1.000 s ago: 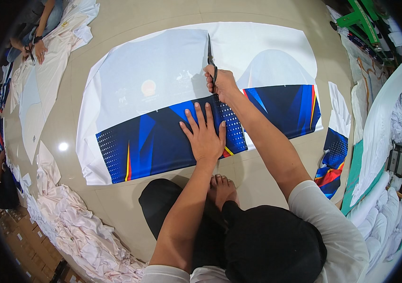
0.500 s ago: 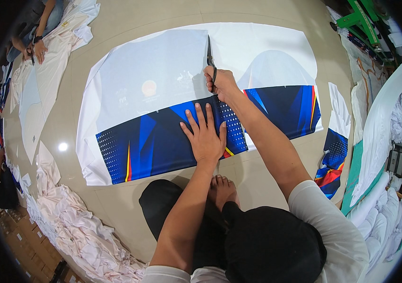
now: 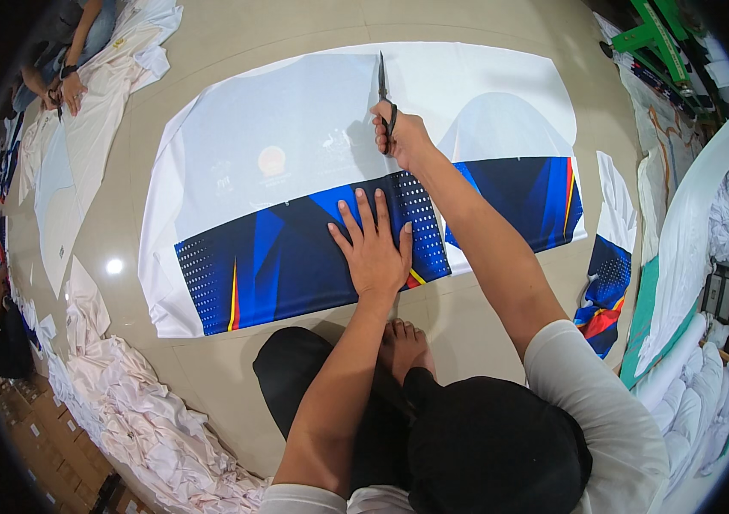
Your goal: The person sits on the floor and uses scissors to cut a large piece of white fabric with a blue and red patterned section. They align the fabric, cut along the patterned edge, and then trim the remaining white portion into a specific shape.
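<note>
On the floor lies a piece of fabric (image 3: pixel 236 128), its pale reverse side up, with a near strip folded over to show a dark blue print (image 3: pixel 283 257) with white dots and red and yellow streaks. My left hand (image 3: pixel 373 253) lies flat on that strip with its fingers spread. My right hand (image 3: pixel 407 141) is wrapped round the black handles of a pair of scissors (image 3: pixel 383 79). The scissors point away from me at the right border of the pale greyish panel, near the fabric's far edge. Beside them is white cloth with a pale rounded shape (image 3: pixel 491 124).
Crumpled white cloth (image 3: pixel 133 394) heaps up at the lower left. At the upper left another person's hands (image 3: pixel 71 92) work with scissors on pale cloth. A blue printed scrap (image 3: pixel 608 274) lies to the right, with a green metal frame (image 3: pixel 651 38) beyond.
The scissors in my right hand have moved slightly away from me, toward the fabric's far edge. My left hand stays in nearly the same place on the blue strip.
</note>
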The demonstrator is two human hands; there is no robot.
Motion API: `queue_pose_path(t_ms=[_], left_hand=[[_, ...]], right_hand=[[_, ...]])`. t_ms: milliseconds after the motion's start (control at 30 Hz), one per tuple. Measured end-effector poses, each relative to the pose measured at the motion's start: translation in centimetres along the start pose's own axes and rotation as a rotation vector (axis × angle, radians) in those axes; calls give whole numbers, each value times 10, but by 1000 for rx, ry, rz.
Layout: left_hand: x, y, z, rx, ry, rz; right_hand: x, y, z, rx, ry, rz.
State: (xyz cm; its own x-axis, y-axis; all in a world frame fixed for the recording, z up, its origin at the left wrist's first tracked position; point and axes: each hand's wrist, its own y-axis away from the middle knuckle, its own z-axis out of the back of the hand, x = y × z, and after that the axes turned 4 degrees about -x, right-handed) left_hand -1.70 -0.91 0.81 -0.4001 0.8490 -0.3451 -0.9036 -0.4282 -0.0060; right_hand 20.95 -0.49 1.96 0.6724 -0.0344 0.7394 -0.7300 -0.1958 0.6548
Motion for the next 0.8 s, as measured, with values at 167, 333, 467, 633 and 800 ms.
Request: queue_pose_path(t_ms=[167,333,467,633,800], left_hand=[[1,0,0,3,0,3],[2,0,-1,0,-2,4],[0,0,-1,-3,0,-1],[3,1,-1,-3,-10,5],[1,0,0,8,9,6]], right_hand=[[2,-6,-2,8,-5,-4],[1,-6,-5,-6,10,3],[-1,-10,-3,8,-3,16],[11,-18,-9,8,-83,-17],[25,-42,-7,13,-93,-8]])
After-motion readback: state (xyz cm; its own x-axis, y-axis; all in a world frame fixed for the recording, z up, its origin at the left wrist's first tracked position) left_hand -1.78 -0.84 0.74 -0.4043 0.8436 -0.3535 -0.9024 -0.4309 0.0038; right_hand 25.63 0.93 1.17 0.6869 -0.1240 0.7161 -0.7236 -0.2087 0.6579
